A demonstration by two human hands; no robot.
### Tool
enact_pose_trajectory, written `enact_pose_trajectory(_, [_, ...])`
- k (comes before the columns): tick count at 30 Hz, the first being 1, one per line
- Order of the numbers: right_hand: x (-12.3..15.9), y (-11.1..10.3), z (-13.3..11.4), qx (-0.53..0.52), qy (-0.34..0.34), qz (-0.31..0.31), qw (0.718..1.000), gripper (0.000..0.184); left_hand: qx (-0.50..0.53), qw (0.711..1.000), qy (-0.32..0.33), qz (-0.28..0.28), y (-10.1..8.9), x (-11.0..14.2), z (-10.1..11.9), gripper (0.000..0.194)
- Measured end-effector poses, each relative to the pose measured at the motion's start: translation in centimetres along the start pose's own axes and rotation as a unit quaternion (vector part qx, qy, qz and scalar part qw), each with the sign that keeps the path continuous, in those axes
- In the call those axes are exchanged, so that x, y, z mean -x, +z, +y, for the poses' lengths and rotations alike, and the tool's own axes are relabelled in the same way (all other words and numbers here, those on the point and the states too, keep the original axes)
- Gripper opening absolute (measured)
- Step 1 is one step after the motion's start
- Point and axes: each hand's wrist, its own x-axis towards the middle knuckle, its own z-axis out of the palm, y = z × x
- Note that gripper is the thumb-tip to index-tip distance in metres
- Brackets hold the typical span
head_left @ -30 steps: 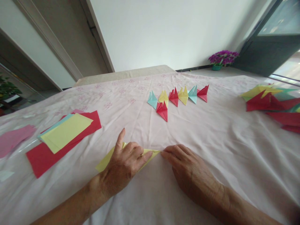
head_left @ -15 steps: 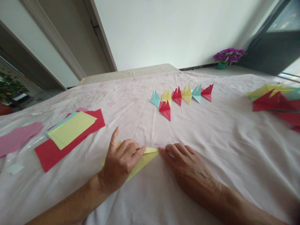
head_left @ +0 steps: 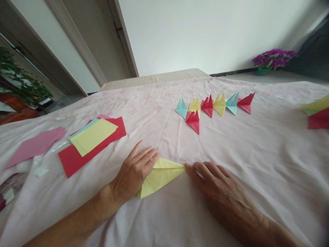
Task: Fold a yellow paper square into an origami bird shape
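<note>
A folded yellow paper lies on the cloth in front of me, tapering to a point on the right, with a crease along its upper side. My left hand rests on its left part, fingers stretched out and thumb apart; the paper beneath it is hidden. At the pointed right tip, my right hand has curled fingers and pinches the end of the paper. Beyond the hands stands a row of small folded paper pieces, among them a red one and a light blue one.
A stack of loose sheets, yellow over red, lies to the left. Pink paper sits farther left, near clear plastic. Larger folded papers are at the right edge. Purple flowers stand by the wall.
My left hand has shifted off the paper's middle toward its left end, its fingers straighter, uncovering more yellow paper. My right hand stays at the tip. The view has turned slightly left.
</note>
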Motion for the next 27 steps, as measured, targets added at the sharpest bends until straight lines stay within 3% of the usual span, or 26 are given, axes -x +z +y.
enact_pose_trajectory(14, [0.1,0.4,0.2,0.015,-0.021,0.021,0.999,0.044,0.059,0.997,0.055,-0.003,-0.3,1.7,-1.4,0.032])
enact_pose_trajectory(18, [0.1,0.4,0.2,0.007,-0.016,0.026,1.000,0.044,0.078,0.996,0.039,0.012,-0.4,1.8,-1.7,0.030])
enact_pose_trajectory(22, [0.0,-0.2,0.2,0.010,-0.020,0.048,0.999,0.046,0.118,0.992,0.022,-0.042,-1.1,1.4,-2.0,0.029])
enact_pose_trajectory(27, [0.1,0.1,0.2,0.017,-0.023,0.047,0.998,0.044,0.126,0.981,-0.022,-0.143,-3.5,0.3,-1.7,0.022])
